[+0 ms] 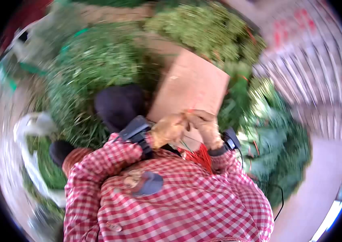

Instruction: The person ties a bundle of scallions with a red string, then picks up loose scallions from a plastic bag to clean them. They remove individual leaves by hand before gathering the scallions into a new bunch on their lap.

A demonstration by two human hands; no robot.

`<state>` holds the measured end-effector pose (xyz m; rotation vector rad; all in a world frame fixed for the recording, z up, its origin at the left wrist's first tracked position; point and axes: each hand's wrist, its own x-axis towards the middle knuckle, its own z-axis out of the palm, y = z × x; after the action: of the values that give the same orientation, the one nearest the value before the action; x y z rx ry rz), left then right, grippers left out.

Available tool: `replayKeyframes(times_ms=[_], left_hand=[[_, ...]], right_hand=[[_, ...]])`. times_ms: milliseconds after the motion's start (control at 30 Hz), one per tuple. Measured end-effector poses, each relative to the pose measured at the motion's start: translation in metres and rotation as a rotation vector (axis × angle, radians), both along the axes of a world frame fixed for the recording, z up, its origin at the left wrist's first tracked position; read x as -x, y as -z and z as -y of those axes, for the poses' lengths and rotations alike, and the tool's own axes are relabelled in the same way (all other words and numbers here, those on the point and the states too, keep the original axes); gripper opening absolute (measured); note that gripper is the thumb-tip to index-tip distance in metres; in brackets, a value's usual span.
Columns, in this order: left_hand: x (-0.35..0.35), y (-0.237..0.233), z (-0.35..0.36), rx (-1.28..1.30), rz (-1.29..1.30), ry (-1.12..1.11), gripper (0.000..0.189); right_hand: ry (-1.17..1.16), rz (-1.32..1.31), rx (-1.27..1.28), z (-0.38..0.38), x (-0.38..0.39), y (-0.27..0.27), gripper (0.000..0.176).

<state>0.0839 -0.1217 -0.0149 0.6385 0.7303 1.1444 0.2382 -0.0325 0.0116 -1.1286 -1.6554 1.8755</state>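
My left hand [169,130] and my right hand [205,126] meet in front of my chest, their fingers closed and pressed together. Both look covered in tan gloves. A small reddish bit shows at the fingertips, but blur hides what they hold. Just beyond them lies a flat brown cardboard piece [193,82]. Below the hands, a bunch of red strands [201,158] rests against the checked shirt. A thin green stem shows between the hands.
A large heap of green sprigs [94,60] lies at left, with yellow-green bunches [199,28] at the top. Blue-green bunches [276,141] lie at right, beside a ribbed pale surface [308,76]. A white plastic bag [33,161] sits at lower left.
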Motion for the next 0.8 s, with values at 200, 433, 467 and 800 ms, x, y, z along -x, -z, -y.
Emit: replayKeyframes(times_ms=[200, 433, 467, 800], left_hand=[[0.012, 0.056, -0.035, -0.444, -0.481, -0.314, 0.021], [0.094, -0.095, 0.055, 0.005, -0.832, -0.627, 0.049], [0.099, -0.107, 0.074, 0.009, -0.828, -0.672, 0.049], [0.116, -0.156, 0.406, -0.010, -0.404, -1.315, 0.040]], right_hand=[[-0.123, -0.045, 0.077, -0.052, 0.060, 0.029, 0.016], [0.020, 0.351, -0.306, -0.190, 0.105, 0.076, 0.022], [0.038, 0.445, -0.314, -0.213, 0.104, 0.095, 0.019], [-0.043, 0.857, -0.287, -0.251, 0.121, 0.067, 0.040]])
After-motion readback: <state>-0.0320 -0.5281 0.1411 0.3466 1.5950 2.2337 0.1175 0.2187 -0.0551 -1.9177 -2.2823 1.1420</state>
